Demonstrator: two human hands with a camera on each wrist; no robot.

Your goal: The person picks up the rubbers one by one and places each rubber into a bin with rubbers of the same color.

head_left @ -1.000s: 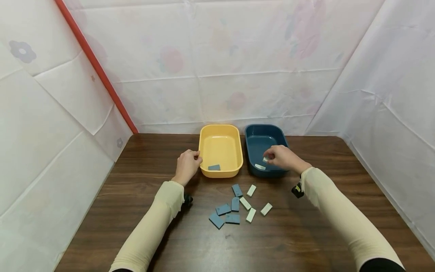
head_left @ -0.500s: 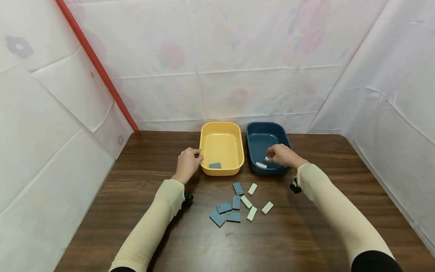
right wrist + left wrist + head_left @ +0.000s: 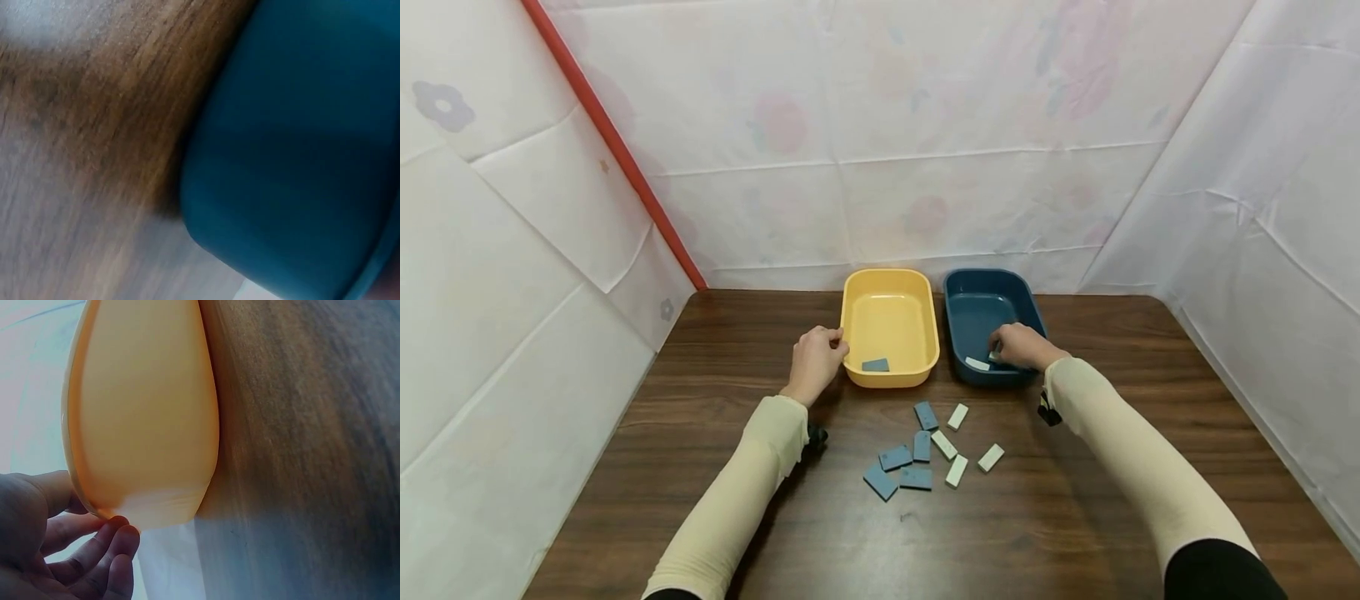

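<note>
My left hand point(image 3: 815, 364) pinches the left rim of the yellow tub point(image 3: 891, 317); in the left wrist view its thumb and fingers point(image 3: 128, 537) meet at the rim. A flat grey-blue tile point(image 3: 876, 365) lies at the near end of that tub. My right hand point(image 3: 1026, 346) reaches down inside the dark blue tub point(image 3: 977, 304) and pinches a small whitish block point(image 3: 993, 357), mostly hidden by the fingers. Beside it in the tub lies another whitish block point(image 3: 977, 364). Only the outer wall of the blue tub point(image 3: 281, 156) fills the right wrist view.
In front of the tubs, several grey-blue tiles point(image 3: 895, 457) and several whitish blocks point(image 3: 957, 472) lie scattered on the dark wooden table point(image 3: 970, 550). White patterned sheets point(image 3: 895, 158) enclose the back and sides. A red strip point(image 3: 617, 150) runs down the left corner.
My right hand has moved slightly right and lower within the blue tub, with the whitish block between its fingers. The left hand stays on the yellow rim. The head view has shifted slightly.
</note>
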